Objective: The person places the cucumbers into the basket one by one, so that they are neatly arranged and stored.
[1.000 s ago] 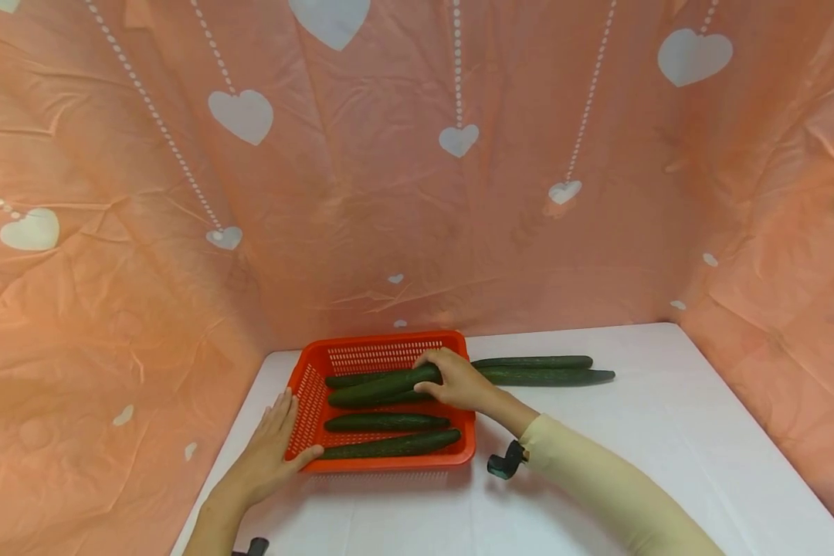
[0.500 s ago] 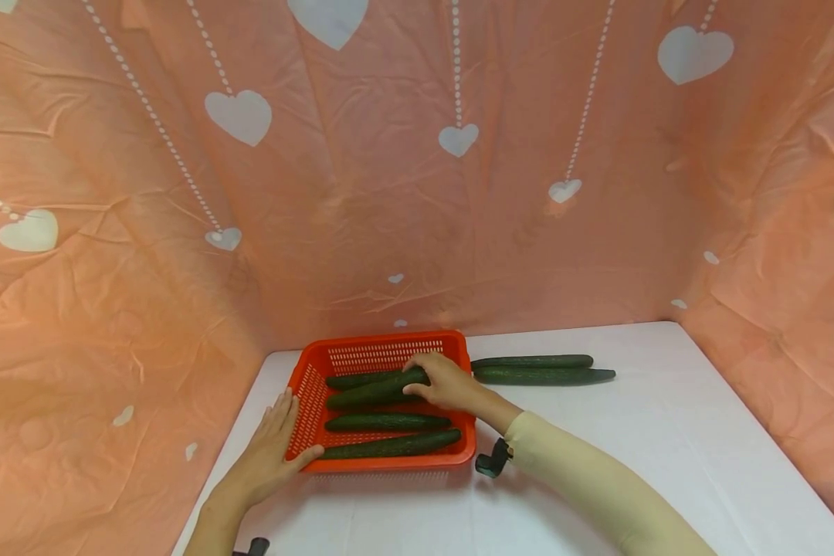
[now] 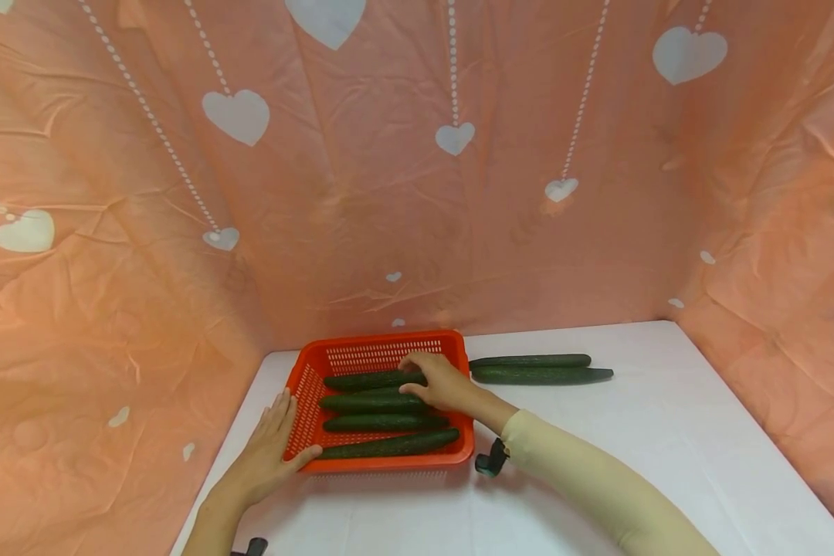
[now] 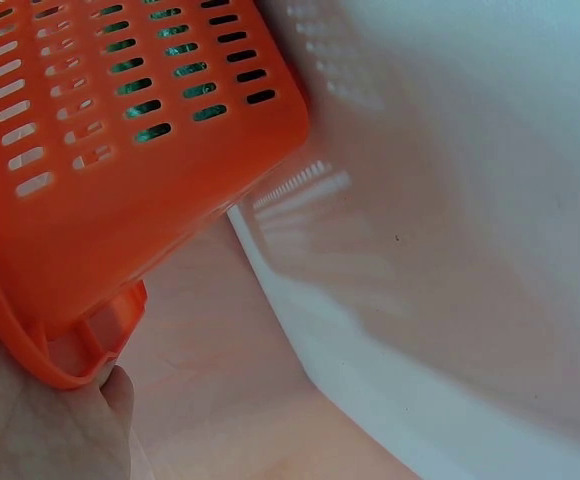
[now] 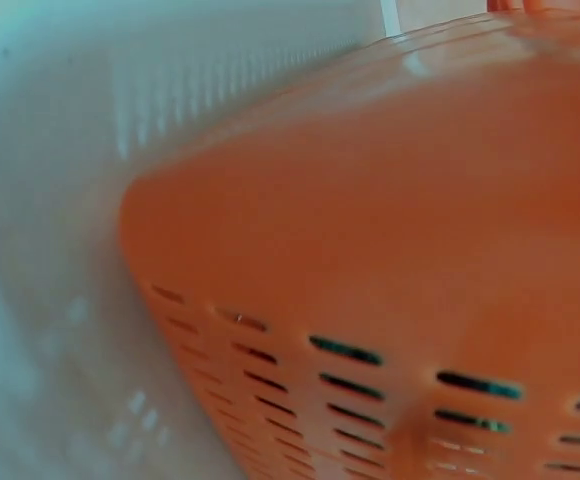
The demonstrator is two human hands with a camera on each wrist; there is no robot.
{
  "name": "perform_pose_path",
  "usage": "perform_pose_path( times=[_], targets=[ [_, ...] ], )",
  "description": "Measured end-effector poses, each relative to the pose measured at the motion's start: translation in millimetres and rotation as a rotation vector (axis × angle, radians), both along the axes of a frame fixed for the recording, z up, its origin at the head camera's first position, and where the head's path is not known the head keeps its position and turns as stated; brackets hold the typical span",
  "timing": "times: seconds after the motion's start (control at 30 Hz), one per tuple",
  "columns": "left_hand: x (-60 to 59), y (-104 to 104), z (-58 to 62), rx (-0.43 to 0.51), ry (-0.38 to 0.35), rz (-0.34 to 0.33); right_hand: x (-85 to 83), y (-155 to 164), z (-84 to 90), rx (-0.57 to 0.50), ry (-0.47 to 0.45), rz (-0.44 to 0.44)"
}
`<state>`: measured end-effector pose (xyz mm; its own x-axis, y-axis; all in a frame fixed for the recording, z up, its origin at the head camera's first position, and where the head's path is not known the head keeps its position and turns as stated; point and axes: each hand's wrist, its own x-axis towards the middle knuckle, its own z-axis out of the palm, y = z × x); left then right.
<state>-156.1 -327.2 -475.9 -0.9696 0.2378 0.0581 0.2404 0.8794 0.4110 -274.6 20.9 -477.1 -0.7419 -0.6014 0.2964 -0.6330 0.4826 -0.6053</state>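
An orange slotted basket point(image 3: 389, 464) stands at the table's back left with several dark green cucumbers lying lengthwise in it. My right hand point(image 3: 432, 381) reaches over the basket's right wall, fingers curled over the right end of a cucumber point(image 3: 364, 402), second from the back, which lies low among the others. My left hand point(image 3: 272, 442) lies flat against the basket's left front corner, thumb on the front rim. The left wrist view shows the basket's underside point(image 4: 120, 160) with my palm point(image 4: 30, 430) below the rim. The right wrist view is filled by the blurred basket wall point(image 5: 390, 230).
Two more long cucumbers point(image 3: 530, 361) point(image 3: 542, 375) lie side by side on the white table point(image 3: 632, 432) just right of the basket. Pink cloth with white hearts point(image 3: 459, 232) walls the table at the back and both sides.
My right hand has carried the cucumber leftward and down; it was tilted across the other cucumbers and now lies level among them. The left hand has stayed put.
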Motion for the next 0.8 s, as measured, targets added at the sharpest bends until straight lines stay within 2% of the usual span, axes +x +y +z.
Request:
perform_pose_path(
  times=[0.37, 0.63, 0.8],
  targets=[
    [0.6, 0, -1.3, 0.012, 0.009, -0.013, 3.8, 18, 1.0, -0.165, -0.020, -0.046],
    [0.1, 0, -0.8, 0.003, 0.015, -0.013, 3.0, 53, -2.1, -0.259, 0.018, -0.135],
    [-0.2, 0, -0.1, 0.003, 0.012, -0.010, 4.8, 79, -2.7, -0.276, 0.038, -0.209]
  ],
)
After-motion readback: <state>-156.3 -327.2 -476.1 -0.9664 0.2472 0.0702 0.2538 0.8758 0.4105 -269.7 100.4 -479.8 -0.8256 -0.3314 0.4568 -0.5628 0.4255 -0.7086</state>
